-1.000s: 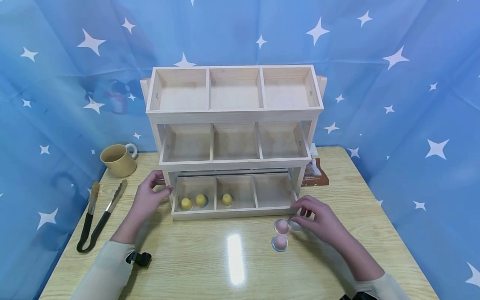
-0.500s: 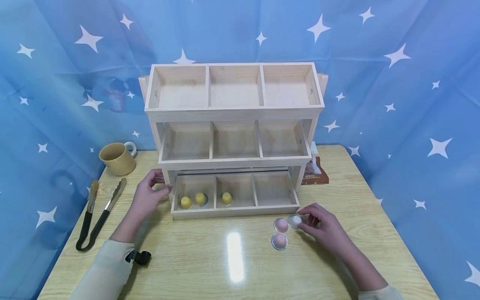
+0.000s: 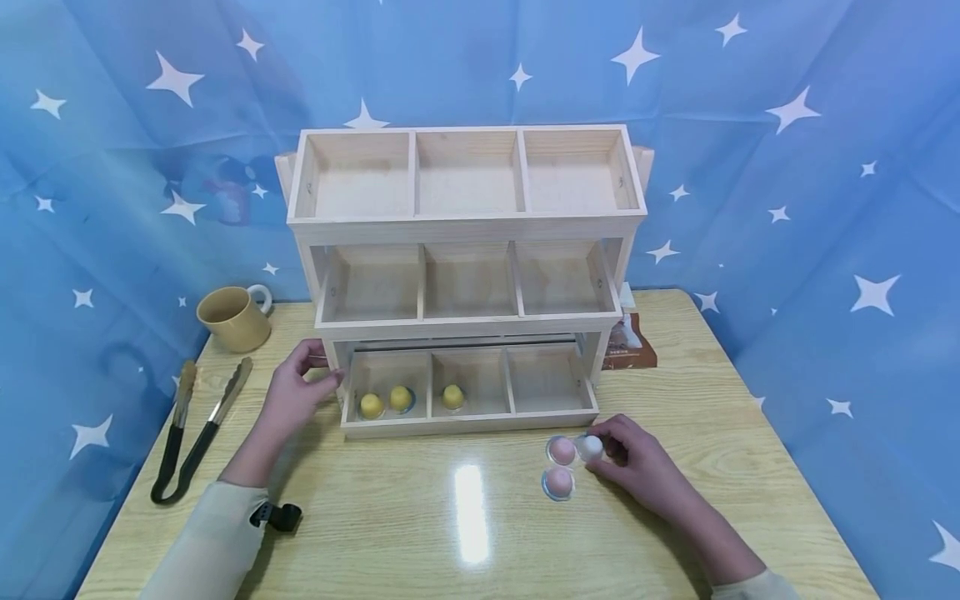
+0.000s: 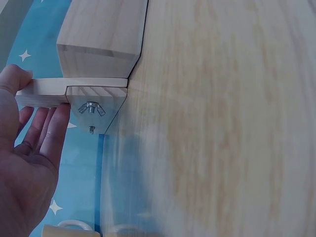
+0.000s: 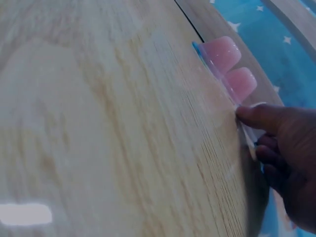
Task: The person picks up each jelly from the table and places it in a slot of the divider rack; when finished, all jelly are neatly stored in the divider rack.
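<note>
My left hand holds the left upright of the three-tier wooden rack. In the left wrist view the thumb lies over the rack's wooden post with fingers beneath it, beside a wing nut. My right hand pinches a small white jelly cup at its rim, on the table before the rack's right end. Two pink jelly cups stand just left of it; the right wrist view shows them beyond the thumb. Yellow jelly cups sit in the bottom tier, two in the left compartment, one in the middle.
A tan mug and black-handled tongs are on the table's left side. Behind the rack's right leg lies a brown packet. A blue star-patterned curtain surrounds the table.
My right hand has drawn back slightly from the rack's front edge and closed around the white jelly cup, now uncovered to view. The left hand stays on the rack.
</note>
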The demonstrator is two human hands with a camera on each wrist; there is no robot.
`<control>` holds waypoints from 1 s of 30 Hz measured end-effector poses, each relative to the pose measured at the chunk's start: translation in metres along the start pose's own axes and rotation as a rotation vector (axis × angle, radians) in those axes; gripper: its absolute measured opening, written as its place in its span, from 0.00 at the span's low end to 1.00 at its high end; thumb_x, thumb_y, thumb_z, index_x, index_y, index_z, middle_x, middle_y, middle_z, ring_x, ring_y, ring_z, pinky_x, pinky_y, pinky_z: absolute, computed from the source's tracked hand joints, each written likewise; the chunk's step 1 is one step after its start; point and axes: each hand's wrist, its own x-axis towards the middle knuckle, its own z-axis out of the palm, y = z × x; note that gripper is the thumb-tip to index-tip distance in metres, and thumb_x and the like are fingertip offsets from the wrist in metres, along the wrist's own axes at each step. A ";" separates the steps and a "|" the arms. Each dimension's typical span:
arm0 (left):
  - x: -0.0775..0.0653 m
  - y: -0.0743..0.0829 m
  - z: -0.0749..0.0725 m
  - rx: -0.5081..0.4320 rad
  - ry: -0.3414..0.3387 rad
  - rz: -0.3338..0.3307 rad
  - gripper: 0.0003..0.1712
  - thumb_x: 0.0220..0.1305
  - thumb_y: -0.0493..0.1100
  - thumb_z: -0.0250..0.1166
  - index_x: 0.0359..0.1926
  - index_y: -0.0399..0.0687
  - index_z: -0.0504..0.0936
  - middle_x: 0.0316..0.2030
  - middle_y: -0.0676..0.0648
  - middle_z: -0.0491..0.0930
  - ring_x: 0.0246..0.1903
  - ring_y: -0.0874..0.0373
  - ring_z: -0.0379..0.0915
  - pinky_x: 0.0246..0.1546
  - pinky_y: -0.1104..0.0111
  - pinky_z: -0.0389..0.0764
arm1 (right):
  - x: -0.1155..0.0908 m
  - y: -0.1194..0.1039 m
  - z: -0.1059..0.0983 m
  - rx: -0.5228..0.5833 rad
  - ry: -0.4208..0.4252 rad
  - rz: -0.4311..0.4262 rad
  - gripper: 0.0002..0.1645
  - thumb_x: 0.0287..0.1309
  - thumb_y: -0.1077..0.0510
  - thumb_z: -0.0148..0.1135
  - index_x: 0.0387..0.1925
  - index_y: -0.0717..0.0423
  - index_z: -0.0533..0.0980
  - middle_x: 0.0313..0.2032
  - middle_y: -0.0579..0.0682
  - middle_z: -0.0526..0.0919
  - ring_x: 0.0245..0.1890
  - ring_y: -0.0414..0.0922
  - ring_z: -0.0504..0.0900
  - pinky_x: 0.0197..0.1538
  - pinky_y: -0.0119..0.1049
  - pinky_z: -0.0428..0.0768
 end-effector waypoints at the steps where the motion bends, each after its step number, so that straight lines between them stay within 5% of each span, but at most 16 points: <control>1: 0.000 0.000 0.000 0.002 0.001 -0.001 0.27 0.72 0.33 0.73 0.68 0.34 0.78 0.59 0.33 0.83 0.52 0.64 0.78 0.68 0.38 0.71 | 0.000 0.000 0.000 -0.006 -0.004 0.001 0.22 0.58 0.64 0.85 0.51 0.48 0.85 0.41 0.41 0.79 0.38 0.43 0.77 0.38 0.33 0.78; 16: 0.000 0.000 0.000 0.009 -0.005 -0.016 0.27 0.74 0.36 0.73 0.69 0.36 0.78 0.61 0.35 0.83 0.54 0.60 0.78 0.65 0.43 0.74 | 0.002 -0.013 -0.018 -0.094 0.041 0.021 0.26 0.50 0.71 0.85 0.46 0.46 0.84 0.41 0.40 0.78 0.37 0.43 0.78 0.38 0.34 0.80; 20: -0.001 0.000 0.000 0.006 -0.005 -0.017 0.27 0.74 0.35 0.73 0.69 0.35 0.78 0.61 0.34 0.82 0.54 0.60 0.78 0.66 0.42 0.74 | 0.010 -0.021 -0.024 -0.093 0.078 -0.045 0.30 0.46 0.76 0.84 0.46 0.47 0.84 0.42 0.40 0.79 0.37 0.45 0.79 0.39 0.34 0.82; 30: 0.000 -0.001 0.000 0.005 0.000 0.000 0.26 0.73 0.34 0.73 0.69 0.36 0.78 0.60 0.35 0.83 0.53 0.59 0.78 0.66 0.42 0.74 | 0.039 -0.033 -0.024 -0.046 0.063 -0.109 0.26 0.53 0.71 0.83 0.47 0.44 0.85 0.44 0.38 0.80 0.38 0.42 0.78 0.40 0.34 0.80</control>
